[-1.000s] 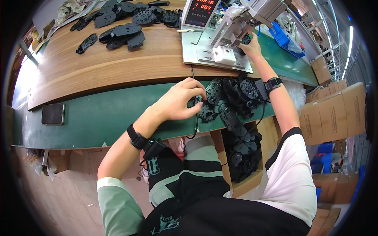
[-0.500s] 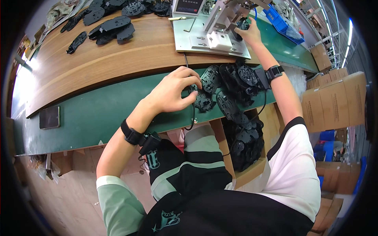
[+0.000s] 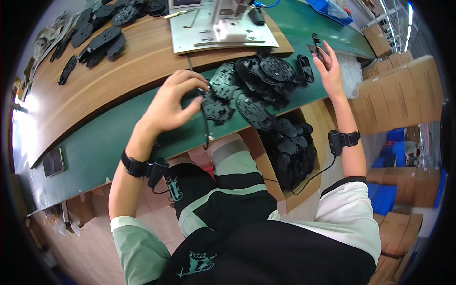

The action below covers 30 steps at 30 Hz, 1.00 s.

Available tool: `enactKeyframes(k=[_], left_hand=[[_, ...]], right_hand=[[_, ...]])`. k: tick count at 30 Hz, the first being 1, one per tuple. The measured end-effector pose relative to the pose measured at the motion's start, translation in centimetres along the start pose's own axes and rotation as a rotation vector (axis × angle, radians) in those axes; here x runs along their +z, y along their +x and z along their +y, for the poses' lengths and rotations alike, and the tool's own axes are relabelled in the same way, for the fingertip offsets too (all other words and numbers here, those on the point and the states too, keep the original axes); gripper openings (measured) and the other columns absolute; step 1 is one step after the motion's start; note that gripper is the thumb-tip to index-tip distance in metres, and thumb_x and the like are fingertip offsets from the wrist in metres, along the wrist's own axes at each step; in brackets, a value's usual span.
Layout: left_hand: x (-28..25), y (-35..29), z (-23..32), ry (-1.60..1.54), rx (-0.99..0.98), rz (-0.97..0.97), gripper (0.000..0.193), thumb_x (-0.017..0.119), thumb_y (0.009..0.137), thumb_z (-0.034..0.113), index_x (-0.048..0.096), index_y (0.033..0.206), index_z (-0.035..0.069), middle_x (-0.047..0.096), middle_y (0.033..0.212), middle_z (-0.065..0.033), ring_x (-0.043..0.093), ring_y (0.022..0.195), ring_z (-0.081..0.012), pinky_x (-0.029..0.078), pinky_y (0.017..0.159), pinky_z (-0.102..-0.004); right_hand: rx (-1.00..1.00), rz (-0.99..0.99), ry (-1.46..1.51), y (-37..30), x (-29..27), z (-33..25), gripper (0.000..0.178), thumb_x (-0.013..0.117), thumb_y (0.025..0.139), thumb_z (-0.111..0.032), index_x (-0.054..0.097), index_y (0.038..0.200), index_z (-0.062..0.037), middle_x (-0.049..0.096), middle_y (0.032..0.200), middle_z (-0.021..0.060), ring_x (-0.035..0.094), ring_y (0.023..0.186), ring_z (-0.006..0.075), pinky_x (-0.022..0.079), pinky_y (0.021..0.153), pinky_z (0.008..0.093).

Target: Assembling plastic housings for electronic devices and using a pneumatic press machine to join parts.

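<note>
My left hand (image 3: 173,102) hovers by the green table's edge, fingers curved and thumb apart, with nothing visible in it. Its fingertips are beside a black cable (image 3: 205,116) and a black moulded plastic part (image 3: 217,108). Further right, my right hand (image 3: 328,71) is raised over the right part of the table. A small dark plastic part (image 3: 315,42) sticks up from its fingers, partly hidden by them. Between my hands lies a heap of black plastic parts (image 3: 268,71), with a narrow black piece (image 3: 305,68) at its right side.
A benchtop machine with a white block (image 3: 231,31) stands on a metal plate (image 3: 190,40) atop a wooden board (image 3: 137,64). More black parts (image 3: 102,45) lie at the far left, a phone (image 3: 53,161) at the near left. An open carton (image 3: 304,192) of black parts sits below the table edge.
My right hand has left the machine and moved right, with a small dark part in its fingers. The whole view has shifted; my left hand stays near the same parts.
</note>
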<state>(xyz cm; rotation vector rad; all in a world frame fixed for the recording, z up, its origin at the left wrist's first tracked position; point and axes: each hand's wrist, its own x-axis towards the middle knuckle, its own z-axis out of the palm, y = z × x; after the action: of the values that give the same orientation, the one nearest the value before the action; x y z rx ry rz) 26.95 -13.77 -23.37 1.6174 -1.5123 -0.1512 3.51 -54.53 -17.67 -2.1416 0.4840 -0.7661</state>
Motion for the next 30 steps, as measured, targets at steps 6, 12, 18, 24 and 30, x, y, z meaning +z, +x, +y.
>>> enactKeyframes(k=[6, 12, 18, 24, 30], left_hand=[[-1.0, 0.1, 0.3, 0.068, -0.098, 0.042, 0.034, 0.062, 0.087, 0.01, 0.069, 0.118, -0.001, 0.068, 0.129, -0.0189, 0.062, 0.128, -0.0374, 0.044, 0.115, -0.0449], [-0.2, 2.1, 3.6, 0.297, -0.068, -0.053, 0.046, 0.068, 0.087, 0.01, 0.066, 0.132, 0.002, 0.067, 0.131, -0.0186, 0.061, 0.126, -0.0395, 0.046, 0.113, -0.046], [4.0, 3.1, 7.1, 0.355, -0.002, -0.126, 0.082, 0.085, 0.083, 0.035, 0.053, 0.155, 0.012, 0.053, 0.153, -0.0219, 0.053, 0.139, -0.0437, 0.044, 0.118, -0.05], [10.6, 2.1, 7.7, 0.667, -0.031, -0.155, 0.099, 0.08, 0.082, 0.065, 0.044, 0.164, 0.023, 0.037, 0.169, -0.0204, 0.031, 0.158, -0.0455, 0.024, 0.125, -0.069], [10.2, 2.0, 6.6, 0.712, -0.031, -0.216, 0.083, 0.077, 0.09, 0.052, 0.046, 0.162, 0.022, 0.042, 0.166, -0.0149, 0.038, 0.154, -0.0413, 0.024, 0.126, -0.0659]], right_hand=[[-0.121, -0.124, -0.213, -4.6, 0.9, 0.2, 0.05, 0.071, 0.101, -0.02, 0.06, 0.148, -0.0065, 0.059, 0.155, 0.0175, 0.059, 0.14, 0.0289, 0.045, 0.116, 0.0394], [-0.283, -0.198, -0.246, -6.1, 4.1, 1.1, 0.055, 0.075, 0.099, -0.031, 0.06, 0.148, -0.0102, 0.051, 0.162, 0.0167, 0.048, 0.15, 0.0378, 0.039, 0.123, 0.047], [-0.4, -0.363, -0.427, -6.6, 4.1, -0.2, 0.099, 0.087, 0.079, -0.061, 0.046, 0.163, -0.029, 0.04, 0.168, 0.0135, 0.042, 0.152, 0.0392, 0.035, 0.125, 0.0529], [-0.45, -0.408, -0.517, -7.9, 4.9, -1.8, 0.1, 0.093, 0.074, -0.05, 0.048, 0.162, -0.0341, 0.03, 0.173, 0.0132, 0.04, 0.151, 0.0433, 0.039, 0.123, 0.0553], [-0.413, -0.428, -0.584, -10.1, 4.5, -3.3, 0.098, 0.095, 0.074, -0.028, 0.048, 0.16, -0.0317, 0.03, 0.173, 0.0095, 0.046, 0.143, 0.0441, 0.043, 0.12, 0.0538]])
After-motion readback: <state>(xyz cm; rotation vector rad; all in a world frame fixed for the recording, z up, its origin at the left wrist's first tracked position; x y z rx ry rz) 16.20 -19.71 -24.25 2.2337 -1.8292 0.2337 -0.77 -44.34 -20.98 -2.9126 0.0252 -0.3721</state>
